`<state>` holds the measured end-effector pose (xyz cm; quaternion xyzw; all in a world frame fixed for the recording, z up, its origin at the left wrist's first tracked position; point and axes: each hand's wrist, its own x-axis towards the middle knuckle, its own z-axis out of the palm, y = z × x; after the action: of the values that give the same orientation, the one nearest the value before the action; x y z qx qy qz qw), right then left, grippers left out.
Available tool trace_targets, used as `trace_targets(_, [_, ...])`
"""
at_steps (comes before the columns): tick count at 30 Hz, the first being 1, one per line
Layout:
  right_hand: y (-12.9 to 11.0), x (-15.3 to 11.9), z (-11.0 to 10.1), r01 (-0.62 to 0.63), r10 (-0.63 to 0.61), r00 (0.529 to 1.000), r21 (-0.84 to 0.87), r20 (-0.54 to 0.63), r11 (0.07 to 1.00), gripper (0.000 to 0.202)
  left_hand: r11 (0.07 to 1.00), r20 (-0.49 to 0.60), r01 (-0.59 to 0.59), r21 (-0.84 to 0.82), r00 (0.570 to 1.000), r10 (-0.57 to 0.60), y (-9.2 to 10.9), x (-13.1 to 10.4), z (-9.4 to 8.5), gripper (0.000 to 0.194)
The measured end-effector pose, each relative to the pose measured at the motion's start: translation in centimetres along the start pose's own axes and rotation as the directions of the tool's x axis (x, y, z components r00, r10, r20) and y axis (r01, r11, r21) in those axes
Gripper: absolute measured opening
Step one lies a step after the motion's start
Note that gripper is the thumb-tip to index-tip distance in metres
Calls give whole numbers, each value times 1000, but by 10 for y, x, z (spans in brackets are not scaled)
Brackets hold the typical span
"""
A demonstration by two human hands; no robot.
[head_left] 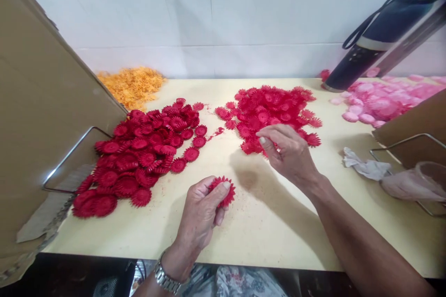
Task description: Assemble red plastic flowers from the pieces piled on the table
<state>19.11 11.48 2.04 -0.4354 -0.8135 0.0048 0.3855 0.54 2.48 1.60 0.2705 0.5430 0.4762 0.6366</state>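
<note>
In the head view my left hand point(200, 213) is closed on a crimson fabric flower point(227, 197) with a pointed, toothed rim, its thumb pressed on the flower's face. My right hand point(287, 151) hovers at the near edge of a bright red flower pile point(266, 111). Its fingers are curled and the thumb tip meets the index finger; anything between them is too small to make out. To the left spreads a larger heap of darker red flowers point(139, 153), whose rims look more curled. A few single flowers lie along its right edge.
Orange petal pieces point(132, 86) lie at the back left beside a tall cardboard panel point(52, 55). At the right are pink pieces point(386, 102), a dark blue flask point(369, 51), a crumpled tissue point(365, 164), a plastic cup point(414, 183) and another cardboard piece point(414, 125) with a wire handle.
</note>
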Motion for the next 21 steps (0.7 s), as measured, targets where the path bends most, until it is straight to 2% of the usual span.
trace_targets(2, [-16, 0, -3, -37, 10, 995, 257, 104, 966, 21, 1000, -34, -11, 28, 999, 12, 0, 0, 1, 34])
trace_targets(5, [-40, -4, -5, -137, -57, 948, 563, 312, 815, 18, 997, -48, -19, 73, 999, 22, 0, 0, 3, 40])
trace_targets(7, [-52, -7, -3, -180, -91, 922, 624, 377, 760, 16, 996, -27, -34, 80, 999, 36, 0, 0, 5, 42])
trace_targets(11, [-60, -11, 4, -198, -78, 914, 605, 398, 771, 9, 999, 59, -32, 37, 998, 30, -3, -1, 7, 42])
trace_targets(13, [-50, -10, 6, -208, 1, 937, 554, 350, 806, 11, 1000, 106, -16, 13, 994, 14, -4, -1, 5, 41])
trace_targets(14, [-42, -8, 6, -217, 72, 954, 503, 290, 837, 11, 1000, 122, -6, -1, 993, 6, -5, -1, 4, 40])
trace_targets(17, [-7, -5, 5, -218, 216, 976, 207, 31, 954, 13, 998, 141, 15, -56, 990, -7, -4, -2, 2, 35])
trace_targets(19, [15, -4, 3, -184, 182, 983, -79, -38, 980, 14, 996, 161, 29, -87, 987, -14, -2, -2, 2, 27])
trace_targets(21, [29, -4, 1, -142, 135, 990, -281, -44, 949, 16, 993, 172, 37, -109, 985, -17, 0, -1, 2, 21])
